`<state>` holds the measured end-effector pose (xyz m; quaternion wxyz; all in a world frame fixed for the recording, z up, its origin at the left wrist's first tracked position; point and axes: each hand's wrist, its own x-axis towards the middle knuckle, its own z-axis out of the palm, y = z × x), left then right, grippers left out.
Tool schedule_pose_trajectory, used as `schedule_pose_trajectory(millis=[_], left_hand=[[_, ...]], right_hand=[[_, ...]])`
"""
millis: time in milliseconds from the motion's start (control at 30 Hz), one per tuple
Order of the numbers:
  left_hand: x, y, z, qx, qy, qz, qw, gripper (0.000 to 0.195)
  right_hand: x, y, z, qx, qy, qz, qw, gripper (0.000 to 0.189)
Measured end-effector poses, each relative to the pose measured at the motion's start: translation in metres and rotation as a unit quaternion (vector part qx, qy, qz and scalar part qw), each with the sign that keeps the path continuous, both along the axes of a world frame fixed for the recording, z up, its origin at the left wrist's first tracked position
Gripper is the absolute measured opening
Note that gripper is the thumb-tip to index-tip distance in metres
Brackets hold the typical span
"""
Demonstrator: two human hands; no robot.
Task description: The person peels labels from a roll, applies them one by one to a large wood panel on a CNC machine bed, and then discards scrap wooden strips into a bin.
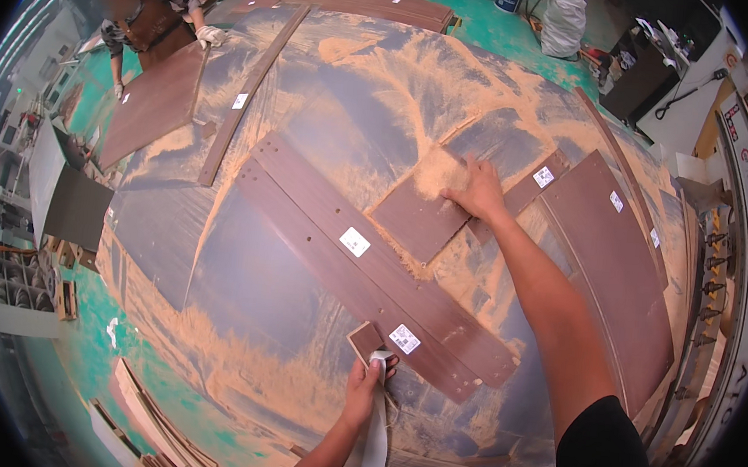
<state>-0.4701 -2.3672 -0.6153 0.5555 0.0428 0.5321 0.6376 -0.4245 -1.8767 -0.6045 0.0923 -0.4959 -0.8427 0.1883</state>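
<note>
My left hand (pixel 364 381) is closed around a small brown board piece (pixel 363 340) and a white strip (pixel 378 431) that hangs down from it. With thumb and fingers spread, my right hand (pixel 479 192) lies at the upper right edge of a rectangular brown panel (pixel 418 218); whether it grips the edge, I cannot tell. A heap of sawdust (pixel 441 171) covers that panel's upper corner. Two long brown boards (pixel 323 210) with drilled holes and white labels lie side by side, between my hands. Behind my right hand is a narrower labelled board (pixel 528 188).
Sawdust coats the dark work surface (pixel 258 277). Larger brown panels (pixel 610 252) lie at the right, beside a machine (pixel 741 177). A long strip (pixel 253 99) lies at the upper left. A gloved co-worker (pixel 156 25) holds another panel (pixel 160 108) at the table's far left.
</note>
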Motion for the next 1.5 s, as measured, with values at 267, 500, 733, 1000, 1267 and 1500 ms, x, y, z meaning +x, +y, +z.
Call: schedule_pose_trajectory(millis=[267,500,733,1000,1267,1500], left_hand=[[0.005,-0.005,-0.013,0.032,-0.005,-0.006,0.999,0.043],[-0.002,-0.027,0.007,0.015,-0.126,0.076,0.989,0.037],[-0.011,-0.087,0.062,-0.022,-0.178,0.028,0.983,0.042],[0.018,-0.165,0.093,-0.055,-0.167,0.033,0.984,0.041],[0.015,-0.225,0.055,-0.055,0.060,-0.031,0.996,0.030],[-0.032,-0.288,0.055,-0.076,0.124,0.002,0.989,0.034]], right_hand=[[0.031,-0.016,0.147,-0.168,0.036,-0.049,0.984,0.081],[0.086,-0.210,0.207,0.018,0.204,0.061,0.977,0.025],[0.161,-0.422,0.219,0.119,0.201,0.280,0.931,0.010],[0.204,-0.563,0.171,0.045,0.203,0.350,0.913,0.008],[0.205,-0.604,0.166,-0.045,0.164,0.340,0.925,0.048],[0.225,-0.478,0.044,-0.391,0.423,-0.406,0.709,0.080]])
